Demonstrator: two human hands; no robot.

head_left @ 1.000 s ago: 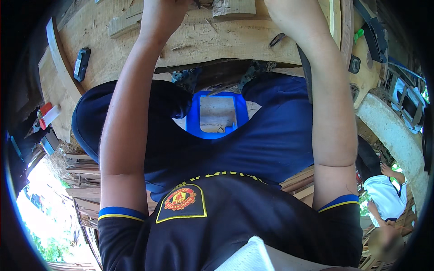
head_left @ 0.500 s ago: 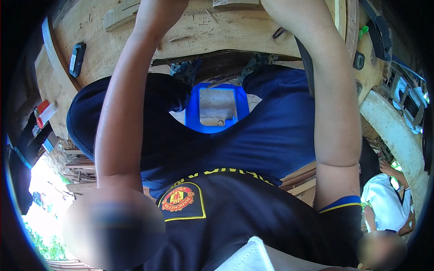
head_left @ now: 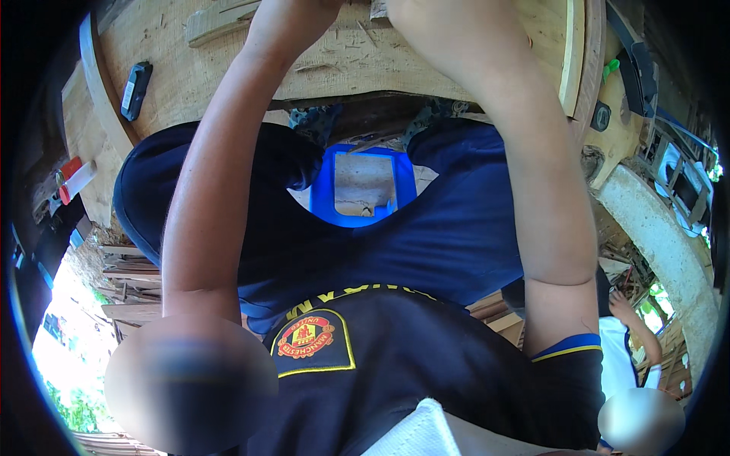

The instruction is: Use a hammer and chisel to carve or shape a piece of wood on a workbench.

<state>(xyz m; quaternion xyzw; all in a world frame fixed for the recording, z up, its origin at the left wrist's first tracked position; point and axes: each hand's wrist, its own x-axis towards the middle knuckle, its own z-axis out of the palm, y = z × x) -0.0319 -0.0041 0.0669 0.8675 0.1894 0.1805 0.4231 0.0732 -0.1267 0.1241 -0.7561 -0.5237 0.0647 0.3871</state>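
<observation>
Both forearms reach up over a light wooden work board (head_left: 327, 80). At the top edge, my left hand (head_left: 308, 17) shows only as its back and wrist; its fingers lie beyond the picture. Close to its right is my right hand (head_left: 414, 17), cut off by the same edge with its fingers also out of sight. A small wood piece (head_left: 379, 11) shows between the two hands, beside the right one. Whether either hand grips anything cannot be seen. A short wood offcut (head_left: 220, 24) lies left of my left wrist, and thin splinters are scattered on the board.
A dark handheld device (head_left: 136, 91) lies at left near a curved wood strip (head_left: 103, 91). Wood strips (head_left: 572, 61) line the right side. Below the board sits a blue plastic stool (head_left: 365, 222) between my legs. Another person (head_left: 620, 342) is at lower right.
My right hand has moved left, closer to my left hand, which has shifted slightly right. The dark tool under my right forearm is no longer visible. The other person has changed posture.
</observation>
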